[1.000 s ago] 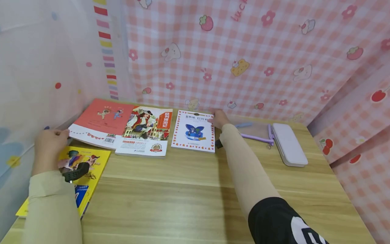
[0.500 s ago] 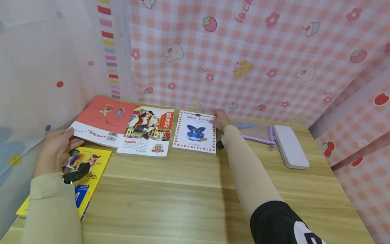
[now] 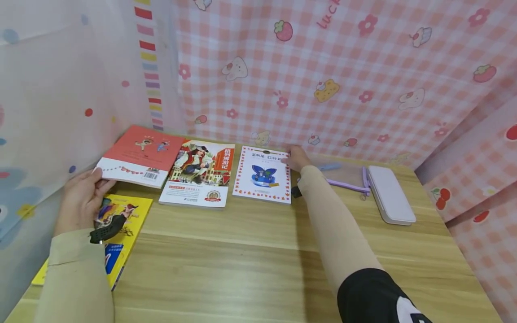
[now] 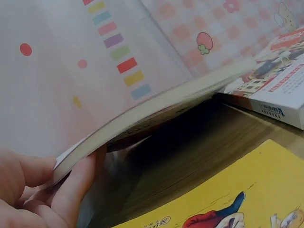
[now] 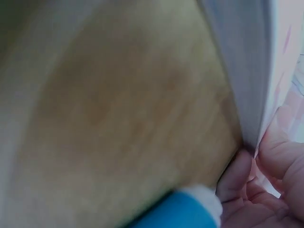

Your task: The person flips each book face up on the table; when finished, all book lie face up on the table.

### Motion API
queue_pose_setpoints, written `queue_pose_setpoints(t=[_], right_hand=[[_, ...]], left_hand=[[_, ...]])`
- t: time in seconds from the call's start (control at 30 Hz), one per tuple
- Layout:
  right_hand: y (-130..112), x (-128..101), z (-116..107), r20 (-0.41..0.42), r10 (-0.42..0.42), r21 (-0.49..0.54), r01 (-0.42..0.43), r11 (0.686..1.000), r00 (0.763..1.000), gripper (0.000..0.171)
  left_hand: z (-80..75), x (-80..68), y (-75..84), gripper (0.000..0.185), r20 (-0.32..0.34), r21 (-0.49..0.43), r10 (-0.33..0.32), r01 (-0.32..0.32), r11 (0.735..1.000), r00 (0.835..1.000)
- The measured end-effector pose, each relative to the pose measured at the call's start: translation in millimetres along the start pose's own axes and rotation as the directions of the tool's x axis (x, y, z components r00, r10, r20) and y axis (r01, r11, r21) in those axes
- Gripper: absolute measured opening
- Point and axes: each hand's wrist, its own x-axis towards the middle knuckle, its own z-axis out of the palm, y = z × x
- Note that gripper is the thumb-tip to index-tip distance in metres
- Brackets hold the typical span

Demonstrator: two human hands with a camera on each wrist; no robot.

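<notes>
Head camera: high, facing forward-down over table [image 3: 210,260] to curtain [image 3: 258,58]. Left wrist camera: low, close by red book [image 3: 139,150], facing curtain; shares yellow book [image 3: 131,224] with head view. Right wrist camera: very near white book [image 3: 262,190], facing table.

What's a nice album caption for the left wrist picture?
Left fingers pinching the raised edge of a red-and-white book, yellow book nearby.

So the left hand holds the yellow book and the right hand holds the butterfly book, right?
Not quite: the left hand holds the red book, not the yellow book, as the head view shows. The right hand does hold the butterfly book.
</notes>
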Motion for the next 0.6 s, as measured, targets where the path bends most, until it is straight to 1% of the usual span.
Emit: queue_pose_setpoints(t=[0.17, 0.27, 0.3, 0.37, 0.43, 0.5, 0.53, 0.57, 0.6], right_hand=[[-5.5, -0.8, -6.6, 0.048, -0.006, -0.038, 0.008, 0.999, 0.999, 0.058], [-8.6, -2.0, -11.8, 0.073, -0.035, -0.101, 0.043, 0.994, 0.997, 0.062], [-9.8, -2.6, -13.0, 0.077, -0.042, -0.12, 0.051, 0.991, 0.996, 0.062], [-13.8, -4.0, -15.0, 0.086, -0.037, -0.134, 0.048, 0.99, 0.996, 0.06], [-18.4, -4.5, -15.2, 0.081, -0.035, -0.173, 0.049, 0.984, 0.996, 0.056], [-25.0, -6.4, -14.1, 0.054, -0.028, -0.215, 0.039, 0.976, 0.998, 0.05], [-28.9, -6.9, -13.0, 0.041, -0.035, -0.25, 0.044, 0.967, 0.999, 0.047], [-32.6, -8.0, -11.3, 0.007, -0.043, -0.269, 0.043, 0.962, 0.999, 0.043], [-36.7, -8.6, -9.0, -0.015, -0.066, -0.321, 0.057, 0.945, 0.998, 0.039]], left_hand=[[1.6, -1.7, -0.3, 0.074, 0.027, -0.148, -0.011, 0.015, 0.989, 1.0], [2.8, -4.1, 0.0, 0.066, 0.055, -0.208, -0.019, 0.03, 0.978, 0.998], [2.9, -5.0, 0.2, 0.06, 0.068, -0.225, -0.021, 0.036, 0.974, 0.997], [3.5, -6.0, 0.5, 0.055, 0.082, -0.249, -0.016, 0.036, 0.968, 0.997], [4.8, -6.8, 1.1, 0.057, 0.087, -0.266, -0.016, 0.038, 0.963, 0.996], [6.0, -7.1, 1.6, 0.063, 0.095, -0.281, -0.014, 0.04, 0.959, 0.995], [7.0, -7.0, 1.8, 0.068, 0.091, -0.286, -0.012, 0.038, 0.958, 0.996], [7.8, -7.2, 2.1, 0.069, 0.091, -0.287, -0.012, 0.037, 0.957, 0.996], [8.3, -7.4, 2.6, 0.071, 0.098, -0.295, -0.01, 0.039, 0.955, 0.995]])
